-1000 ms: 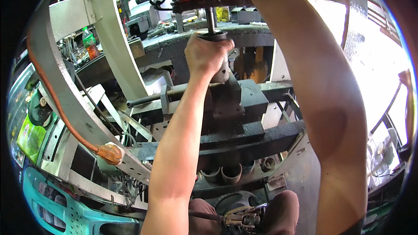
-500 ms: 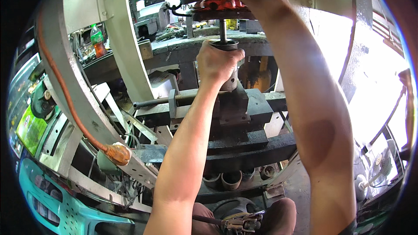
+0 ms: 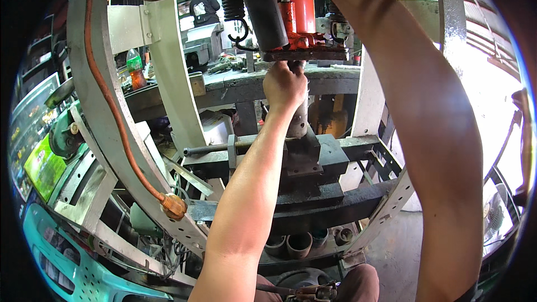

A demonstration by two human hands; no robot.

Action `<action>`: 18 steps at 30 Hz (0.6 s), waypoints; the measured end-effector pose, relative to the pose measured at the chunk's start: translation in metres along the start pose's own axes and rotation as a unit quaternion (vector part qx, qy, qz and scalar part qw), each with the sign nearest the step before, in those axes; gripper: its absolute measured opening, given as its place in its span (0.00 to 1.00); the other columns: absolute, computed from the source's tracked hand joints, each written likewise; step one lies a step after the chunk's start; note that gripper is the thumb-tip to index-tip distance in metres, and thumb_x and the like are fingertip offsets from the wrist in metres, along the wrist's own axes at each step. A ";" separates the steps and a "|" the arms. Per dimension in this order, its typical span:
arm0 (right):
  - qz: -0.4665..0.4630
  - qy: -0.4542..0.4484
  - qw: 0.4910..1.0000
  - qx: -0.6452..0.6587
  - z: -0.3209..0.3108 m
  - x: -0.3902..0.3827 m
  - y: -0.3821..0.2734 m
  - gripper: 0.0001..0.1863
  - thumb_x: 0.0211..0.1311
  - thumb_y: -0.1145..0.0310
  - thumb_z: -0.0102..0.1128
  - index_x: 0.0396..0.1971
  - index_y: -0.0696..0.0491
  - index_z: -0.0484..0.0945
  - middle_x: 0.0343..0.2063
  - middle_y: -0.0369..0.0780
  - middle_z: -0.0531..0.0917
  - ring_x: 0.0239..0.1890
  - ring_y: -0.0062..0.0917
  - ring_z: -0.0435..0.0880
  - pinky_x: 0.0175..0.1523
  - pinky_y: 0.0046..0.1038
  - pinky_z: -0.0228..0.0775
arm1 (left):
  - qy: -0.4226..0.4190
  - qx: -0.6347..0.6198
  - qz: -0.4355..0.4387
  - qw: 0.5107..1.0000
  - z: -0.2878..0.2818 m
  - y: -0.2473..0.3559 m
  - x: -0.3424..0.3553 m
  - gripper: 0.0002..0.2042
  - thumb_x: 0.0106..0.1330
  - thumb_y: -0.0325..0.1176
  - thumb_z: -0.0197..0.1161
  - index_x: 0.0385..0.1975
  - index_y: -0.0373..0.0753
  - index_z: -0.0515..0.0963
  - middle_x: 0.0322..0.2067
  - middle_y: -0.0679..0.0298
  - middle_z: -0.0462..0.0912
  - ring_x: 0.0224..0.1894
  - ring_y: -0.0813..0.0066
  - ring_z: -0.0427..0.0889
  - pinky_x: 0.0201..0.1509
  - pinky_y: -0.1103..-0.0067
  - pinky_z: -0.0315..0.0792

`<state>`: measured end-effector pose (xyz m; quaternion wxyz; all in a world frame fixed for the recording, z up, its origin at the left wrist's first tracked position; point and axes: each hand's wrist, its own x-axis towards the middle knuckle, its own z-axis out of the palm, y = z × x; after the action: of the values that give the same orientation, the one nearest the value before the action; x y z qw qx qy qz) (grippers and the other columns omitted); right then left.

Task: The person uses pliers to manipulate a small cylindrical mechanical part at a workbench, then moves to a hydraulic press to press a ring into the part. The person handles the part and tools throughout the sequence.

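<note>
My left hand [image 3: 285,85] is closed around the upper part of an upright metal cylinder [image 3: 298,123], right beneath the dark plate [image 3: 307,55] of a red hydraulic jack [image 3: 304,11]. It hides the cylinder's top and most of what lies between it and the plate. The cylinder's lower end rests on a dark steel block [image 3: 305,154] on the press bed. Up past the jack's right side reaches my right arm [image 3: 403,72]; its fingers are hidden at the upper edge. A thick dark tube [image 3: 258,8] slants down in front of the jack.
Pale steel press posts [image 3: 173,67] stand on both sides, with an orange cable [image 3: 106,89] along the left. A threaded bar [image 3: 218,148] juts left from the block. Metal cups [image 3: 299,244] sit below. Behind runs a workbench [image 3: 224,81]; a turquoise plastic chair [image 3: 84,268] is lower left.
The view has tilted upward, showing more of the jack. My left hand has shifted up the cylinder toward the plate, covering the rod and ringed top that showed before.
</note>
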<state>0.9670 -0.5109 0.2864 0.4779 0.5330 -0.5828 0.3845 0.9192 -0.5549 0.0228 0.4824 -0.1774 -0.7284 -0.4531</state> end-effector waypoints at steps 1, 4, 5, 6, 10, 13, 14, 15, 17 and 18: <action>0.021 0.009 0.998 0.055 0.002 0.000 0.006 0.13 0.80 0.69 0.59 0.58 0.53 0.84 0.52 0.36 0.89 0.52 0.22 0.84 0.56 0.29 0.79 | 0.013 0.009 0.020 1.000 0.000 -0.001 -0.001 0.17 0.72 0.46 0.68 0.46 0.37 0.85 0.39 0.44 0.91 0.44 0.42 0.90 0.50 0.54 0.82; 0.069 0.015 0.971 0.229 0.008 -0.004 0.005 0.12 0.79 0.73 0.58 0.56 0.53 0.85 0.48 0.36 0.90 0.47 0.22 0.86 0.51 0.26 0.78 | -0.010 0.026 -0.024 0.999 -0.001 0.000 0.000 0.13 0.71 0.42 0.69 0.46 0.41 0.87 0.42 0.47 0.91 0.47 0.42 0.89 0.53 0.55 0.80; 0.074 0.027 0.985 0.155 0.008 -0.008 0.001 0.13 0.78 0.75 0.57 0.56 0.53 0.85 0.47 0.36 0.90 0.46 0.22 0.86 0.50 0.27 0.79 | 0.007 0.021 -0.004 1.000 -0.001 0.001 0.001 0.13 0.71 0.42 0.69 0.47 0.41 0.86 0.42 0.47 0.90 0.47 0.41 0.89 0.53 0.55 0.80; 0.081 0.040 0.993 0.079 0.008 -0.016 -0.004 0.13 0.78 0.76 0.56 0.55 0.53 0.85 0.46 0.35 0.90 0.45 0.22 0.86 0.49 0.27 0.79 | 0.001 0.015 -0.006 1.000 -0.001 0.001 0.000 0.13 0.71 0.42 0.69 0.47 0.41 0.86 0.42 0.46 0.90 0.47 0.41 0.89 0.53 0.55 0.80; 0.059 0.101 0.978 -0.173 0.008 -0.046 -0.029 0.11 0.74 0.72 0.60 0.48 0.52 0.89 0.40 0.43 0.93 0.44 0.31 0.92 0.48 0.33 0.81 | 0.011 -0.004 0.010 1.000 -0.001 0.000 -0.002 0.14 0.71 0.41 0.68 0.48 0.41 0.86 0.41 0.44 0.90 0.47 0.41 0.89 0.52 0.54 0.81; -0.005 0.151 0.977 -0.149 0.013 -0.063 -0.040 0.11 0.71 0.61 0.66 0.45 0.49 0.91 0.40 0.49 0.92 0.47 0.42 0.93 0.51 0.39 0.81 | 0.016 -0.017 0.006 1.000 0.000 0.000 0.000 0.13 0.71 0.41 0.68 0.48 0.41 0.86 0.41 0.45 0.90 0.46 0.40 0.89 0.51 0.54 0.81; -0.017 0.142 0.982 -0.120 0.015 -0.066 -0.041 0.11 0.71 0.61 0.67 0.46 0.49 0.90 0.41 0.49 0.92 0.47 0.42 0.93 0.51 0.39 0.81 | 0.016 -0.014 0.002 1.000 0.000 -0.001 0.000 0.13 0.71 0.41 0.68 0.48 0.41 0.86 0.41 0.46 0.90 0.46 0.41 0.89 0.51 0.54 0.81; -0.029 0.134 0.986 -0.093 0.015 -0.065 -0.042 0.12 0.71 0.60 0.67 0.47 0.49 0.90 0.42 0.49 0.92 0.48 0.42 0.93 0.51 0.40 0.81 | 0.009 -0.012 -0.004 1.000 0.000 -0.001 0.000 0.13 0.71 0.41 0.68 0.48 0.41 0.86 0.41 0.46 0.90 0.46 0.41 0.89 0.51 0.54 0.81; -0.023 0.143 0.973 -0.182 0.010 -0.055 -0.039 0.13 0.71 0.60 0.69 0.48 0.50 0.90 0.39 0.46 0.92 0.42 0.35 0.92 0.46 0.38 0.80 | -0.024 0.008 -0.025 0.999 0.000 -0.002 0.001 0.13 0.70 0.41 0.69 0.49 0.42 0.86 0.42 0.47 0.91 0.47 0.42 0.89 0.52 0.55 0.81; -0.021 0.147 0.963 -0.225 0.008 -0.048 -0.036 0.14 0.70 0.59 0.70 0.49 0.51 0.90 0.38 0.45 0.93 0.40 0.32 0.92 0.43 0.37 0.80 | -0.031 0.013 -0.029 0.999 -0.001 -0.004 0.001 0.14 0.70 0.41 0.70 0.49 0.42 0.86 0.44 0.47 0.90 0.48 0.43 0.89 0.53 0.56 0.81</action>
<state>1.0005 -0.5110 0.2358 0.6739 0.3614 -0.5662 0.3076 0.9167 -0.5578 0.0219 0.4479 -0.1638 -0.7539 -0.4518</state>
